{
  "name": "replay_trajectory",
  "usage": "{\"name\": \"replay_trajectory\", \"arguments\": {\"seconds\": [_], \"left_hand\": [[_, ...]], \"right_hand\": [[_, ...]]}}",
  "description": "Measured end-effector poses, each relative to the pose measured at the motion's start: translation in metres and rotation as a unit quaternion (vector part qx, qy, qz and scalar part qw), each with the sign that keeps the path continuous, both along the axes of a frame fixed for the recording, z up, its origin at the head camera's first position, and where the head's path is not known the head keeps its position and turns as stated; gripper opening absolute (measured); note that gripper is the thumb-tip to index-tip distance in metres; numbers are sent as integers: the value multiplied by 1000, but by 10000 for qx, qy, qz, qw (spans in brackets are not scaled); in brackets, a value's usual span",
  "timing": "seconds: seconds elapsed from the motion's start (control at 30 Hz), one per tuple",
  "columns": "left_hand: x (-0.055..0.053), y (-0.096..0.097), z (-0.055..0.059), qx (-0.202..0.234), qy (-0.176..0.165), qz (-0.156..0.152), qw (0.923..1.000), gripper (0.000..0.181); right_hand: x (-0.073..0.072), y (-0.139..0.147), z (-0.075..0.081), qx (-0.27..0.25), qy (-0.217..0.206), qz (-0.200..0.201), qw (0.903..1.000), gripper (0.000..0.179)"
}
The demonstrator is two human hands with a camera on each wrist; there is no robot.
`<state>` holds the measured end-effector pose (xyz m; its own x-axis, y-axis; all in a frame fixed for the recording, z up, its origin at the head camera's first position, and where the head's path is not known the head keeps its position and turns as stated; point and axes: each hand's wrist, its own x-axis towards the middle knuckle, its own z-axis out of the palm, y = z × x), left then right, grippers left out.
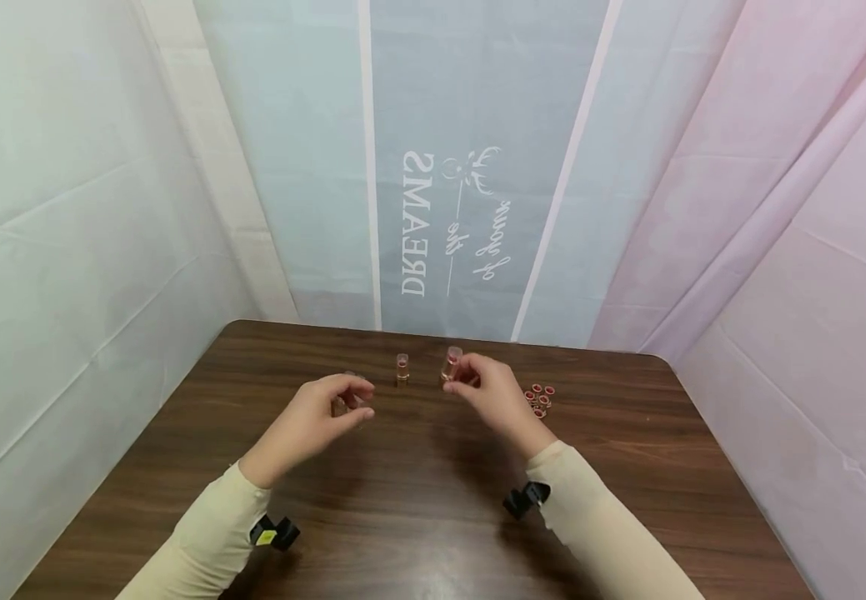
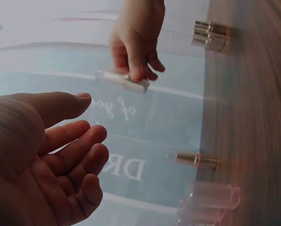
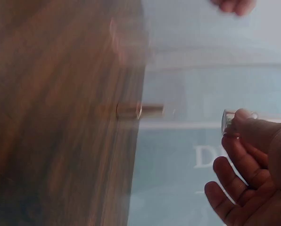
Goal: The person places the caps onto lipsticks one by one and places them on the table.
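My right hand pinches a lipstick tube between thumb and fingers, lifted above the table. The tube has a gold base and a clear upper part. Nothing is in my left hand; its fingers are loosely bent and apart, as the left wrist view shows. Between the hands a second lipstick tube, gold below and clear above, stands upright on the table. Clear pinkish caps stand near my left hand, mostly hidden behind it in the head view.
Several gold pieces with red-looking openings stand grouped on the dark wooden table, right of my right hand. Behind the table's far edge hangs a pale cloth backdrop with lettering. Cloth walls close off both sides.
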<state>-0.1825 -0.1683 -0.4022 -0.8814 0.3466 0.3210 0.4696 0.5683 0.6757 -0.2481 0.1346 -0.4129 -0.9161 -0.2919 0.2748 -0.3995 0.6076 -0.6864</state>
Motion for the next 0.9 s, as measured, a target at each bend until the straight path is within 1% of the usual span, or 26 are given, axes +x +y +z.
{"name": "replay_trajectory", "arguments": {"seconds": [0.07,0.13,0.2,0.27,0.37,0.47,0.57,0.73,0.9], "left_hand": [[-1,-4,2,59,-30,62,10000,22],[-1,-8,4,92,-37,114,9999,23],[-1,-12,6,119,-49,182,9998,23],[-2,-15,7,126,-62,203,9997,24],[-3,-17,9,157,-114,212,9996,23],[-5,-18,8,169,-147,165,9996,24],[-6,-19,8,147,-169,134,9997,25],[-7,-20,9,69,-243,142,9996,25],[-6,-22,9,-19,-329,136,9994,25]], "right_hand": [[-17,-7,0,-24,27,-19,10000,13],[-33,-13,-3,-88,51,-51,9999,12],[-48,-20,-9,-124,32,-102,9999,11],[-60,-26,-18,-97,-94,-143,9998,11],[-73,-34,-33,207,-304,-186,9992,14],[-80,-40,-46,594,-456,-226,9969,19],[-84,-41,-55,752,-542,-309,9952,20],[-85,-39,-67,850,-734,-478,9925,20],[-86,-41,-75,819,-765,-418,9928,19]]}}
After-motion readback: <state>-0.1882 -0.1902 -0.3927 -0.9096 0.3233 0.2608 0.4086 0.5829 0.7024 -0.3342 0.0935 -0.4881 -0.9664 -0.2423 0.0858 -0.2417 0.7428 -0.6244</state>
